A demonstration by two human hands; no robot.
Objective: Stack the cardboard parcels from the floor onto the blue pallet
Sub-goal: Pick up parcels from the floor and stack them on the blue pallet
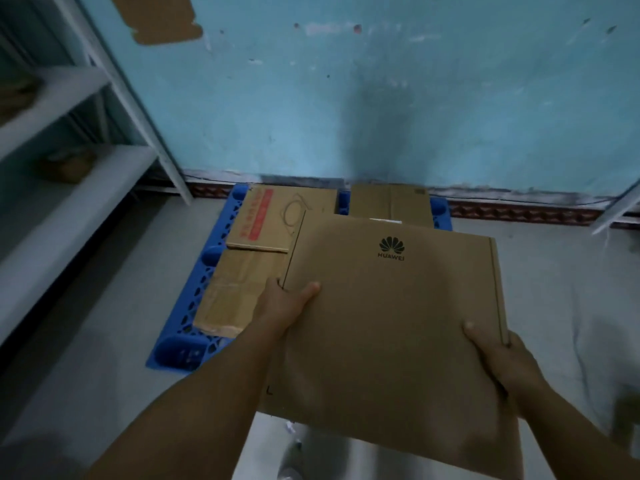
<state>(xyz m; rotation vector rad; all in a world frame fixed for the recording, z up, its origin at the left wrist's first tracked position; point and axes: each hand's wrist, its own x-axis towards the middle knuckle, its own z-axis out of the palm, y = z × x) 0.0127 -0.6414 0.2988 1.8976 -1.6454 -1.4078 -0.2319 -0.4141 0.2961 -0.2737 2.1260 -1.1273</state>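
Note:
I hold a large flat cardboard parcel with a black logo in the air over the blue pallet. My left hand grips its left edge, thumb on top. Its right edge is gripped by my right hand, thumb also on top. Three parcels lie on the pallet: one with red print at the back left, a taped one in front of it, and a plain one at the back right. The held parcel hides much of the pallet.
The pallet stands on a grey floor against a turquoise wall. A white metal shelf rack stands to the left, with a box on a shelf. Another white rack leg shows at the far right.

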